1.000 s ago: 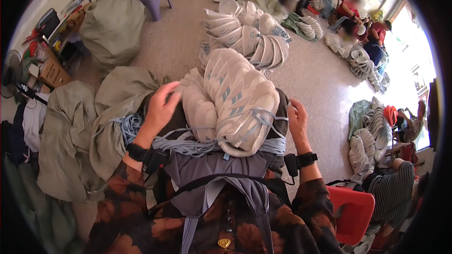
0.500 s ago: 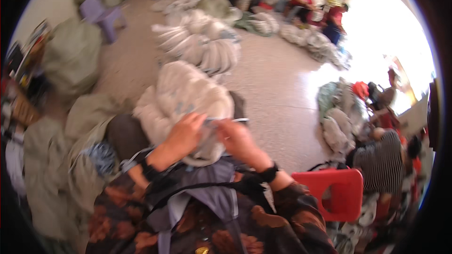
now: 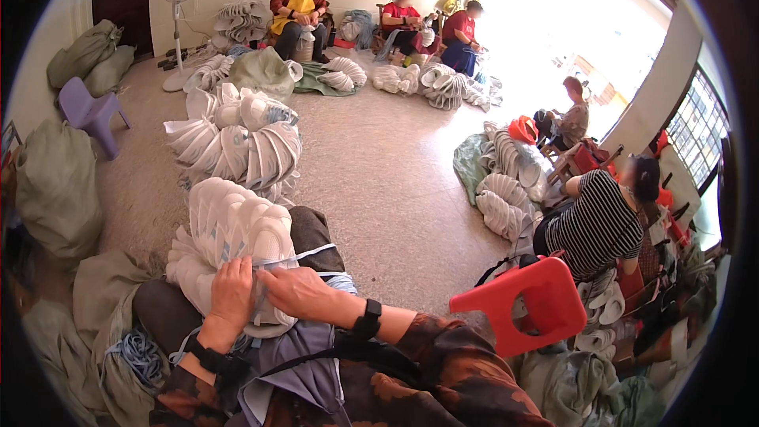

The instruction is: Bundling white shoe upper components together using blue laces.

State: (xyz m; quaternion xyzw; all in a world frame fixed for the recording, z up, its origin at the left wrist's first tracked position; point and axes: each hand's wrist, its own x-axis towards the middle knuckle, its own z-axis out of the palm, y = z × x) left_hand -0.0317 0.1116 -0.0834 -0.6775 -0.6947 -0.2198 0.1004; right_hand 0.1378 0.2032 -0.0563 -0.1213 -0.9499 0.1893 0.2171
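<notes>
A thick fanned stack of white shoe uppers [image 3: 229, 225] rests across my lap. At its near end my left hand [image 3: 232, 294] is closed, its fingertips pinching the edge of an upper. My right hand [image 3: 299, 291] meets it from the right, closed on a light-blue shoelace [image 3: 316, 251] that trails off over my knee. The fingertips nearly touch, and the spot between them is partly hidden. Both wrists wear black bands. Beside my left thigh a bunch of blue laces [image 3: 141, 357] lies on olive cloth.
Another ring of white uppers [image 3: 237, 146] stands beyond my knees. A red stool [image 3: 522, 300] is close on my right, near a person in a striped shirt [image 3: 597, 221]. Other people sit working farther off. A purple chair [image 3: 91, 115] and full sacks [image 3: 57, 190] line the left.
My view has swung right and up, so more of the room shows and my lap sits farther left. Both hands remain together at the stack's near end.
</notes>
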